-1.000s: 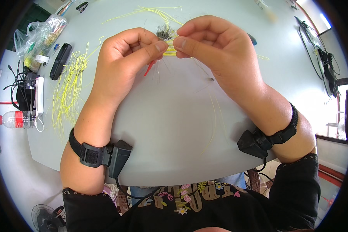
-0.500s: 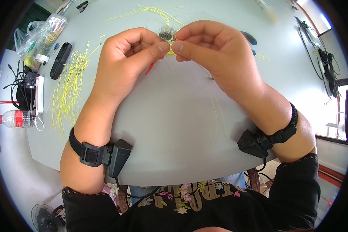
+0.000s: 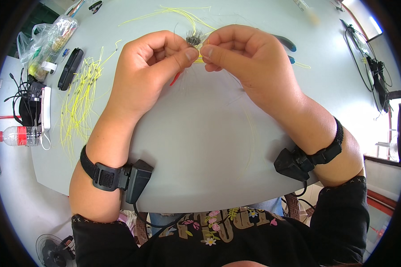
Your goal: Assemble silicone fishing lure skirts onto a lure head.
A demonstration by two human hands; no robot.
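Both hands are close together over the far middle of the table, thumbs against index fingers. My left hand (image 3: 153, 64) is closed in a pinch, but its fingertips cover whatever lies between them. Just beyond them is a bunch of small dark grey pieces (image 3: 194, 38) with fine hair-like ends. A red strip (image 3: 176, 78) sticks out beneath that hand. My right hand (image 3: 245, 55) pinches a thin yellow strand, of which only a short bit shows at the fingertips. A faint yellow strand (image 3: 251, 133) shows below the right hand; where it leads is hard to make out.
At left lie a tangle of yellow strands (image 3: 81, 104), a black case (image 3: 70, 69), a plastic bag (image 3: 53, 44), black cables (image 3: 20, 95) and a bottle (image 3: 24, 135). Blue-and-black tool handles (image 3: 286, 42) show behind my right hand. More yellow strands (image 3: 182, 13) lie beyond; cables (image 3: 374, 73) at right.
My left fingertips have shifted slightly right, and my right fingertips have edged the same way. Of two faint yellow strands below my right hand, only one still shows clearly.
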